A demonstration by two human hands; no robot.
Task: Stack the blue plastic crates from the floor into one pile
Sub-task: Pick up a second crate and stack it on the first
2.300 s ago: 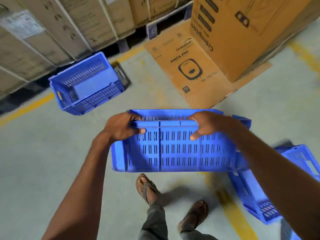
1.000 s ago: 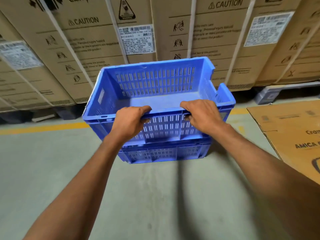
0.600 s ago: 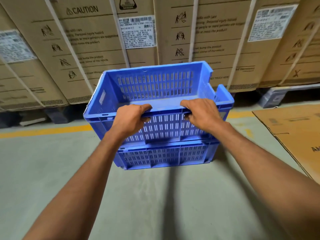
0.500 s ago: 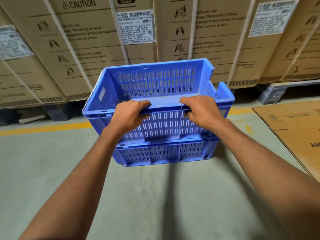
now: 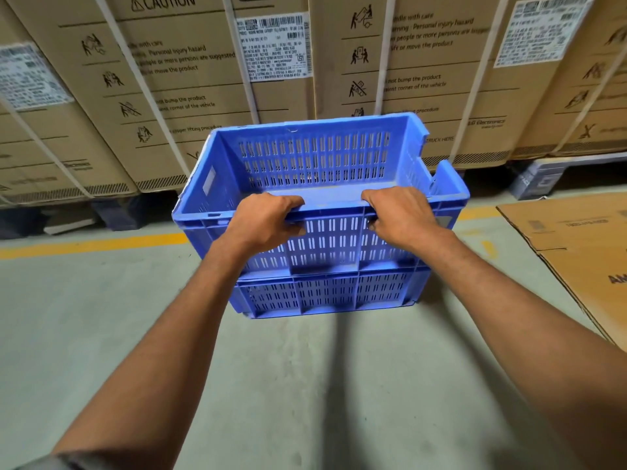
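An upper blue crate [image 5: 315,157] with slotted walls rests in a lower blue crate [image 5: 322,295] that stands on the grey floor. The two form a pile just in front of the cardboard boxes. My left hand [image 5: 263,220] grips the near rim of the upper crate left of centre, fingers curled over the edge. My right hand [image 5: 398,217] grips the same rim right of centre. The upper crate's right wall has a notch cut in it. The upper crate is empty inside.
Tall strapped cardboard boxes [image 5: 169,79] on pallets stand close behind the pile. A yellow floor line [image 5: 91,245] runs along their base. A flattened cardboard sheet [image 5: 576,252] lies on the floor to the right. Grey concrete floor [image 5: 101,334] stretches towards me.
I carried the crate from the open floor to the one by the boxes and set it on top. Over the last half second it settled lower; both hands kept their grip.
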